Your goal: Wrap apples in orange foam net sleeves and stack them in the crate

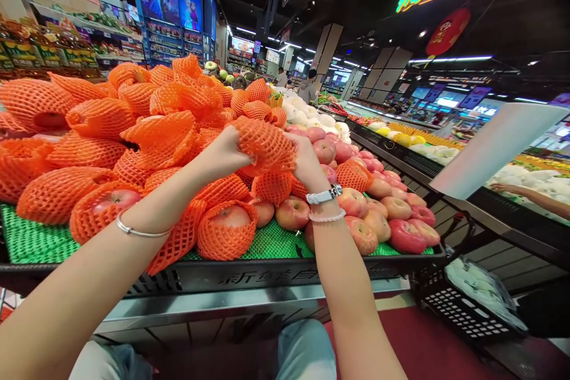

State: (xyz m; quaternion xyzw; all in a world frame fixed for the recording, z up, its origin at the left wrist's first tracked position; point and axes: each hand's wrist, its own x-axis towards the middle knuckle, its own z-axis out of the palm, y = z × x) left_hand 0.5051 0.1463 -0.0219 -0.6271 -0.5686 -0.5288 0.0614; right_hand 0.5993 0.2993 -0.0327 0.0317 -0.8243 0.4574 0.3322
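Between my two hands, above the front of the fruit display, is an orange foam fruit net (267,145). My left hand (229,148) is closed on its left end, and my right hand (306,161) grips the right end. Whether an apple sits inside this net cannot be made out. Below my left forearm, an apple in an orange net (226,231) rests on the green mat (271,242). Bare apples (293,212) lie under and to the right of my right hand. More netted fruit (100,116) is heaped to the left.
The black display edge (267,273) runs across in front of me. A black basket (465,303) with bagged goods stands low at the right. A white sheet (499,148) juts out at right, near another person's arm (534,197). White-netted fruit (307,113) lies farther back.
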